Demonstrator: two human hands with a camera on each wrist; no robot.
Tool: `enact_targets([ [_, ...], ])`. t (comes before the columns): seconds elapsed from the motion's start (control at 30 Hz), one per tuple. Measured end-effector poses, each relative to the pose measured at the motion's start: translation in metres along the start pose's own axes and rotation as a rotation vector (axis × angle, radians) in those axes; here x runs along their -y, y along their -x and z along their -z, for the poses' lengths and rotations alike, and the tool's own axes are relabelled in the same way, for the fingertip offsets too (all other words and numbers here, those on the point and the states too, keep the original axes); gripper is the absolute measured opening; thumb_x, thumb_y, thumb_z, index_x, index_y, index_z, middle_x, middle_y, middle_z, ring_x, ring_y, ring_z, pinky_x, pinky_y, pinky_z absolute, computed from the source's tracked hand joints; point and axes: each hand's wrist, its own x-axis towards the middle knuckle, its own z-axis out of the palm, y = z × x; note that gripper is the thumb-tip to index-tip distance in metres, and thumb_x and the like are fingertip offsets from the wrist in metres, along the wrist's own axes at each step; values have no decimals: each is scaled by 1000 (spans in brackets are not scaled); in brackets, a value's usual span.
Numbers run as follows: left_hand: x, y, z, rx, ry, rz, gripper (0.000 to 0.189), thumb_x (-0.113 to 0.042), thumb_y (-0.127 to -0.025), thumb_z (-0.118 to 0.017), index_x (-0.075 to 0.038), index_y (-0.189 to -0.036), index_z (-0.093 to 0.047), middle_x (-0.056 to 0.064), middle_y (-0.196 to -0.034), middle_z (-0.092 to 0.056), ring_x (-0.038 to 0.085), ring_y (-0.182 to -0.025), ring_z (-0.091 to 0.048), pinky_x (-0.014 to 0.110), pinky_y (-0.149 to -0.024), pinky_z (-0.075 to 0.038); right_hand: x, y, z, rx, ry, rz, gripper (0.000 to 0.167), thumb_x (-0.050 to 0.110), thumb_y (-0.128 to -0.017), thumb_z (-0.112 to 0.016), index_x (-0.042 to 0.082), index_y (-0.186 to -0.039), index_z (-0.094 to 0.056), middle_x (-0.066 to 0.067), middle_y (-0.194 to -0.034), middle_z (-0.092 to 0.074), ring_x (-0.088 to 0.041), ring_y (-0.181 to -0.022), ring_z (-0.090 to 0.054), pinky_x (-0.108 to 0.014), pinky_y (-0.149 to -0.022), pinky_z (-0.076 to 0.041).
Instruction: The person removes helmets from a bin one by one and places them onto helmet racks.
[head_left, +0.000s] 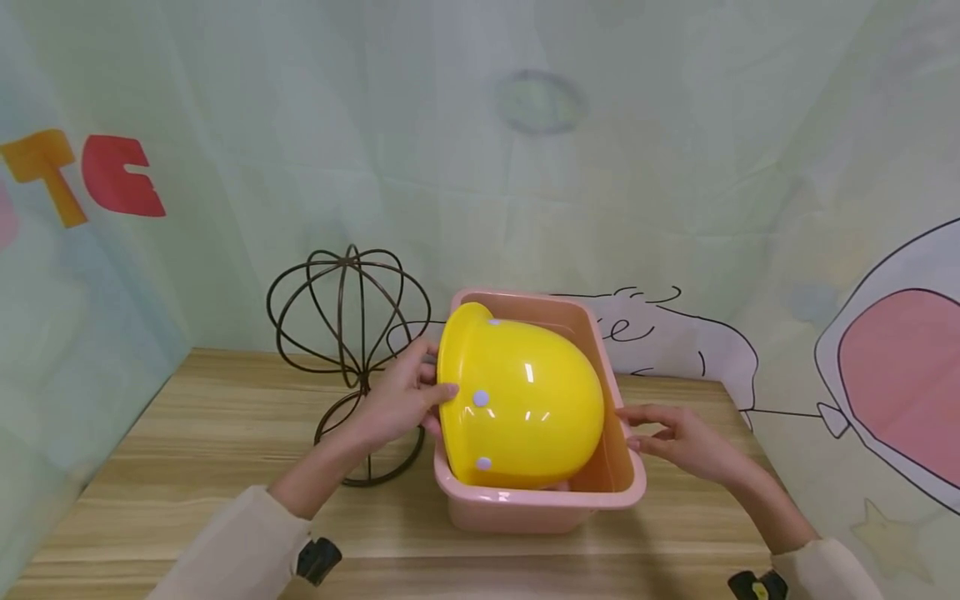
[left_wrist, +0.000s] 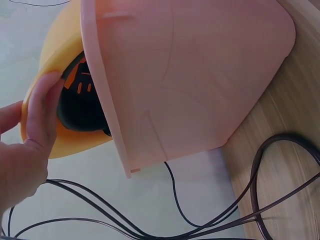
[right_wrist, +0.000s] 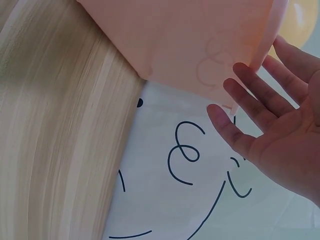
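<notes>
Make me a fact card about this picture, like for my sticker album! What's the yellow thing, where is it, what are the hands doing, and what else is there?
Yellow thing: a helmet with pale dots
Inside it: a black lining with orange parts
Where: tipped on its side, partly in a pink basin, opening toward the left hand
Left hand: grips the helmet's rim
Right hand: fingers spread at the basin's rim
Left of the basin: a dark wire stand
Underneath: a wooden table

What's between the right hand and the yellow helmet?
The pink basin's right rim lies between the right hand and the yellow helmet, as the head view shows.
</notes>
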Motion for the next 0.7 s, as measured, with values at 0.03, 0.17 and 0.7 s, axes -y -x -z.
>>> enact_targets([
  [0.03,0,0,0,-8,3,4,32,1,-91,-50,2,-118,-34,19,-91,-61,25,-59,-62,36,-53,-56,0,0,0,1,-1,5,41,22,-87,-63,6,-124,-56,-14,-118,-58,-33,-106,-52,-28,-75,-54],
  [0.17,0,0,-1,-24,10,18,31,1,-91,-50,0,-118,-34,19,-93,-61,25,-59,-61,35,-54,-56,0,0,0,4,-12,5,42,22,-87,-63,6,-124,-56,-14,-119,-58,-32,-106,-52,-28,-75,-54],
  [0.7,-5,2,-7,-50,-16,-4,32,0,-92,-50,-1,-120,-36,19,-95,-60,24,-65,-62,35,-56,-56,-1,0,-1,13,-35,23,41,19,-87,-63,4,-124,-56,-16,-118,-57,-37,-106,-51,-27,-75,-54],
])
